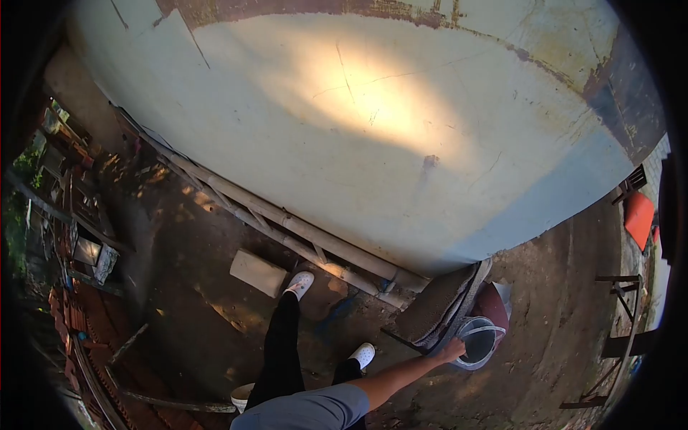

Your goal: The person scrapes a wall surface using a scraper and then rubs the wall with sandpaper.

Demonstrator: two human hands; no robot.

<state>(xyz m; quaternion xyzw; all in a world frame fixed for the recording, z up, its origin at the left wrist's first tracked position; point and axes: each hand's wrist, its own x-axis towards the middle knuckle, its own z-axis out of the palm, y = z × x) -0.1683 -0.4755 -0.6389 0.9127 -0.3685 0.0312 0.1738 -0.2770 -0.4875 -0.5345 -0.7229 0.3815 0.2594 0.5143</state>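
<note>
My right hand (453, 350), at the end of the outstretched bare arm, is closed on the near-left rim of a grey bucket (475, 340). A pale handle arcs across the bucket's top, and its inside looks dark. Right behind the bucket stands a folded dark, rough mat or slab (438, 304) against the wall's foot. A reddish-brown object (493, 304), partly hidden by the bucket, is beside it. My left hand is out of view.
A big pale wall (344, 143) curves overhead. Along its base lies a bamboo ladder (287, 229), with a rectangular block (258, 272) near my foot. A whitish bucket (242, 395) stands by my legs. Stacked roof tiles (93, 344) are left; a metal frame (623, 337) is right.
</note>
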